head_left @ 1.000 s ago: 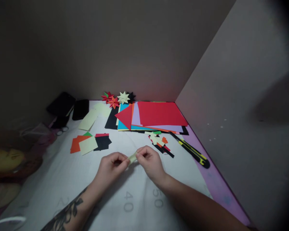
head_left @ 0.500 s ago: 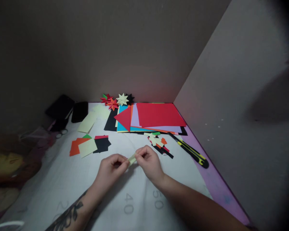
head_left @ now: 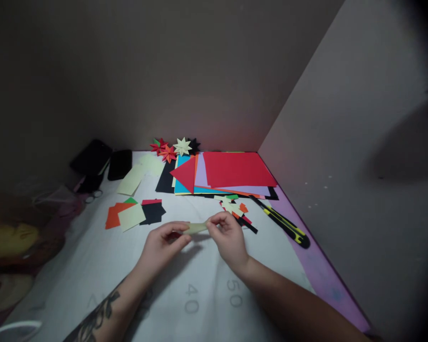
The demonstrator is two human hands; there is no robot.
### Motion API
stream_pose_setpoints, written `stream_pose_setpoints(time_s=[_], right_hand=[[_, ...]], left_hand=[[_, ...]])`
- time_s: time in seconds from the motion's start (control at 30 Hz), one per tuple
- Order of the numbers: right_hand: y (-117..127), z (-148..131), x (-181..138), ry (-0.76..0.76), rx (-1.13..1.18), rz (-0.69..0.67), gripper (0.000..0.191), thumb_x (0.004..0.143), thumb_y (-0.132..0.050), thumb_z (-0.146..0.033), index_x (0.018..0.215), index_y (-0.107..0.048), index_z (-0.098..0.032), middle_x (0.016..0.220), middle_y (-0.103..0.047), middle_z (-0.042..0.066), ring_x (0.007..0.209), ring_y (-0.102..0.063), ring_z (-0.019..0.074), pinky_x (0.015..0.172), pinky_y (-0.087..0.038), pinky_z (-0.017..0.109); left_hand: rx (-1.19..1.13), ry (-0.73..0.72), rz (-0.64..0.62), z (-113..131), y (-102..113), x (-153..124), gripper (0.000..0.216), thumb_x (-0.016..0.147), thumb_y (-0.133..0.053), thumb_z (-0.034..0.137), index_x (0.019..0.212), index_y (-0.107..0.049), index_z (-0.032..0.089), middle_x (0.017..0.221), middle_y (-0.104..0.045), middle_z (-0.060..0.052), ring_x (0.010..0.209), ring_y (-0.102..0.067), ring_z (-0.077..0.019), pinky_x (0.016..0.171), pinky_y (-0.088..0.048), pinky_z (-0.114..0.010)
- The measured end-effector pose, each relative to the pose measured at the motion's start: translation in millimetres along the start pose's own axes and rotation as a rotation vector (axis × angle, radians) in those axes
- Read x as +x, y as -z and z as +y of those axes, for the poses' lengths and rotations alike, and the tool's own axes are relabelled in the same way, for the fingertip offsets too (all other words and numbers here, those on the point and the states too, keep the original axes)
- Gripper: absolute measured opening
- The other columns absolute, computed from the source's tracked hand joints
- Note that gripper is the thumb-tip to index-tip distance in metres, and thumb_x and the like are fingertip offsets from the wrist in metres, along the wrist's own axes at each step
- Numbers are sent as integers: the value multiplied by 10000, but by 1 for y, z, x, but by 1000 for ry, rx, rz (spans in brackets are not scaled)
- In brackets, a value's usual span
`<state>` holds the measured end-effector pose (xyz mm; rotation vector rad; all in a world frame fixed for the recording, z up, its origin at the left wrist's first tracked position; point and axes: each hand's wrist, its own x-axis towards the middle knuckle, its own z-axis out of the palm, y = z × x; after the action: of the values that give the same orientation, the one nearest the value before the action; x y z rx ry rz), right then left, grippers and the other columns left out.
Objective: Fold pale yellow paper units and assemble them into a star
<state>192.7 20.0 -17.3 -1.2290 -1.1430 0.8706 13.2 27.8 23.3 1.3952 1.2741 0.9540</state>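
Observation:
A small pale-yellow piece of folded paper (head_left: 197, 228) spans the gap between my hands, above the white surface. My right hand (head_left: 228, 240) pinches its right end between thumb and fingertips. At the other end, my left hand (head_left: 166, 244) has its fingers behind the paper and its thumb a little lower, apart from the fingers. Beyond my left hand lie paper squares (head_left: 131, 217) in orange, pale yellow, black, red and green. Past my right hand is a small heap of paper scraps (head_left: 231, 206).
Stacked coloured sheets (head_left: 238, 170) lie against the back wall, with folded paper stars (head_left: 181, 147) at their left. A yellow-black utility knife (head_left: 285, 225) rests on the right. Scissors (head_left: 92, 195) and a dark phone-like object (head_left: 120, 165) are at the back left.
The paper has swung from slanted to nearly level and shows more of its length. My left thumb has come away from the fingers, and my right hand has shifted slightly right.

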Motion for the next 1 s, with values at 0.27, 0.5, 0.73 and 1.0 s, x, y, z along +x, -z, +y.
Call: stream_pose_setpoints(time_s=[0.27,0.5,0.73,1.0], right_hand=[[-3,-6,0,-91,148,46,141,746,-667,-238,779,-531,-218,740,-595,-9,706,-579,156,666,-464,285],[-3,-11,-6,-93,174,49,144,733,-681,-218,763,-541,-218,727,-592,-18,700,-580,146,663,-466,272],[-2,-14,-10,-70,169,60,143,735,-686,-232,758,-546,-216,722,-587,-16,694,-575,147,660,-468,275],[-2,-17,-11,-26,136,50,141,728,-690,-224,738,-549,-217,711,-575,-11,681,-562,152,647,-466,281]], left_hand=[[-66,100,69,-2,-6,-4,204,691,-718,353,706,-713,150,739,-732,-47,627,-638,-155,586,-504,-235],[-83,103,180,-2,-10,-8,166,689,-726,305,627,-687,156,776,-730,-46,684,-642,-151,642,-498,-231],[-132,57,166,-4,-10,-10,194,682,-722,294,571,-642,156,740,-712,-48,677,-637,-156,638,-495,-241],[-141,62,191,-4,-10,-11,224,667,-727,289,529,-605,161,714,-693,-45,673,-635,-159,638,-497,-251]])
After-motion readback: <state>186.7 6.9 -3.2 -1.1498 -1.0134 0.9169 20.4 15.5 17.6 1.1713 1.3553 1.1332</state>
